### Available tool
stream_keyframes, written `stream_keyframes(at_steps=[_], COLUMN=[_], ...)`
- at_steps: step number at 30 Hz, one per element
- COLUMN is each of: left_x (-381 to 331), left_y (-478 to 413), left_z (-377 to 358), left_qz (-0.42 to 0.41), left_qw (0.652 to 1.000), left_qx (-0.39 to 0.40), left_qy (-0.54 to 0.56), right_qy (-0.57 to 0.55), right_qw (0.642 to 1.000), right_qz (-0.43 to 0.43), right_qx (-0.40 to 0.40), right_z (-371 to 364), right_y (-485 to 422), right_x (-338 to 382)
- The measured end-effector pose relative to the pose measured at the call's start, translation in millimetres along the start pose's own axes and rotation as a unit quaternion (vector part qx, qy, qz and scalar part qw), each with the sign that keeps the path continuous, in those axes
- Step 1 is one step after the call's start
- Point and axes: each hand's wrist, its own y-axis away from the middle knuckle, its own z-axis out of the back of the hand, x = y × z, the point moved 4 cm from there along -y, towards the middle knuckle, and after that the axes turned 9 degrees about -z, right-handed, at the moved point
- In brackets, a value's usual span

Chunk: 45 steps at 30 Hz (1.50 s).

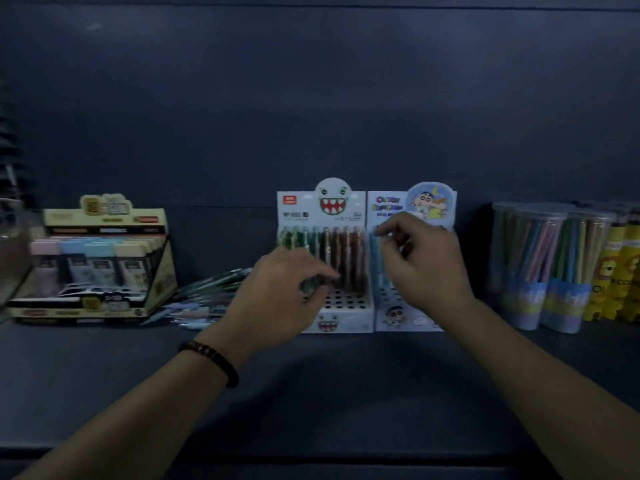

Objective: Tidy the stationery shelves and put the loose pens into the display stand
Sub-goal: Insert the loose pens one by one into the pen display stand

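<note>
Two pens seem pinched over the display stands [346, 317]: a green pen [309, 286] by the left hand [277, 289], a blue pen [377, 249] by the right hand [422, 268]. Loose pens [207, 299] lie left of them; free holes must be found next.

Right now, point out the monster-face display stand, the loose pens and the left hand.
monster-face display stand [329, 323]: head view, its front panel.
loose pens [207, 296]: head view, middle of the pile.
left hand [277, 289]: head view, its back.

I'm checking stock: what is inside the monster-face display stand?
Upright pens fill the back row of the monster-face display stand, greenish at left, brownish at right; empty holes lie in front. The left hand covers its front left part, hiding what stands there.
</note>
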Motion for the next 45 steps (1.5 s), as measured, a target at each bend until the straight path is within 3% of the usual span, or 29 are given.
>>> stream_keyframes(at_steps=[4,8,12,17,25,30,33,39,45], left_x=[57,87,94,95,94,93,91,84,74], left_y=[57,102,119,118,119,118,118,114,107], left_z=[42,63,58,47,48,49,48,50,47], left_qz=[0.022,0.049,0.089,0.11,0.117,0.119,0.109,0.085,0.058], left_qw=[0.997,0.997,0.996,0.993,0.993,0.992,0.993,0.995,0.997], left_qx=[0.013,0.001,-0.013,0.024,0.015,0.018,0.007,-0.005,0.007], left_qy=[-0.079,-0.055,0.001,0.017,0.026,0.039,0.048,0.052,0.055], right_qy=[-0.026,-0.006,0.125,0.26,0.298,0.24,0.141,-0.062,-0.173], right_qw=[0.993,0.981,0.959,0.921,0.903,0.912,0.936,0.971,0.964], right_qz=[0.032,0.055,0.065,0.09,0.067,0.063,0.021,-0.044,-0.133], right_qx=[0.11,0.187,0.244,0.275,0.3,0.328,0.323,0.225,0.152], right_z=[-63,-116,-143,-146,-150,-147,-145,-129,-121], right_y=[25,46,63,79,80,79,76,65,59], right_x=[67,103,101,99,98,90,81,80,76])
